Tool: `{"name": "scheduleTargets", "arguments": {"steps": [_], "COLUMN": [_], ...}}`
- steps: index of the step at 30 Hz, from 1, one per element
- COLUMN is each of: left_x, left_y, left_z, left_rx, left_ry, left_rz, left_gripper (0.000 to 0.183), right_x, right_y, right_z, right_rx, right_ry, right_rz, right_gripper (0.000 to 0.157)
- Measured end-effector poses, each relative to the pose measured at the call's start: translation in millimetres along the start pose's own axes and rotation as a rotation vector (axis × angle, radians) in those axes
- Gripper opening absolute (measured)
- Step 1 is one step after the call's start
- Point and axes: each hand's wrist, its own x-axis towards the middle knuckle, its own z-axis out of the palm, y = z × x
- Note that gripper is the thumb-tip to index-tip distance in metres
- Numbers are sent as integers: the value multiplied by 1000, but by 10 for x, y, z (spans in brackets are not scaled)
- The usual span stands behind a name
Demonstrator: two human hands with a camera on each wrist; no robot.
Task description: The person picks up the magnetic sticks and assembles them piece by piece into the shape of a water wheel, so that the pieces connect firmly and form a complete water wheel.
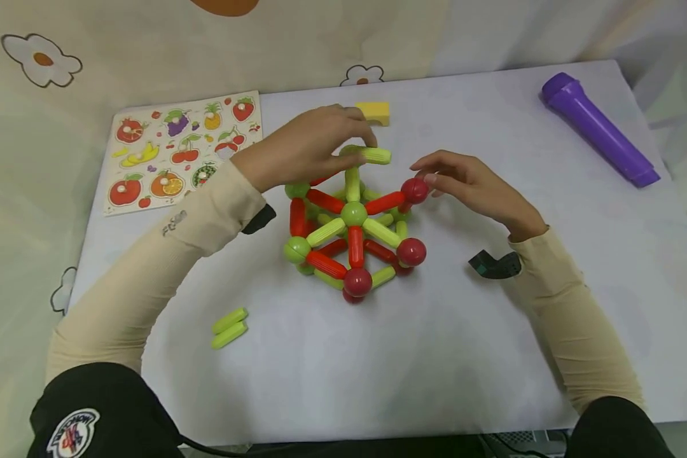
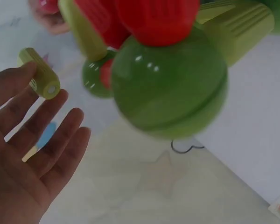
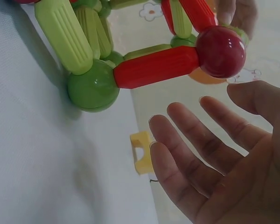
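Note:
A structure of red and light-green magnetic rods [image 1: 355, 247] joined by green balls [image 1: 353, 214] and red balls [image 1: 411, 252] stands mid-table. Above its far side my left hand [image 1: 315, 143] pinches a light-green magnetic rod [image 2: 39, 74] between thumb and fingers, the other fingers spread. In the head view that rod overlaps the top of an upright green rod [image 1: 352, 184]. On the structure's right, my right hand [image 1: 472, 184] has loosely bent fingers with nothing between them. Its thumb tip lies right by an upper red ball [image 3: 221, 51].
Two loose light-green rods [image 1: 229, 328] lie at the front left. A fruit puzzle board [image 1: 168, 109] occupies the back left. Behind the structure is a yellow arched block [image 1: 376, 113]. A purple microphone-shaped toy [image 1: 601, 130] lies at the back right. Printed cloth hangs behind the table.

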Motion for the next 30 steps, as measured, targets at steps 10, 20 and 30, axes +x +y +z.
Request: {"name": "scheduleTargets", "arguments": {"steps": [10,20,30], "left_x": [283,253,159], "left_y": [-77,-70,-122], "left_z": [205,217,224], "left_rx": [-34,-84,-116], "left_ry": [-136,-170,-115], "left_rz": [5,-8,-39], "left_gripper": [23,23,18], "right_x": [-28,-8,58], "right_y": [-58,-91,-76], "right_z": [94,164,236], "right_rx": [22,99,148], "right_ry": [-24,64,89], "right_rz": [-41,-120,-172], "right_gripper": [35,25,25]}}
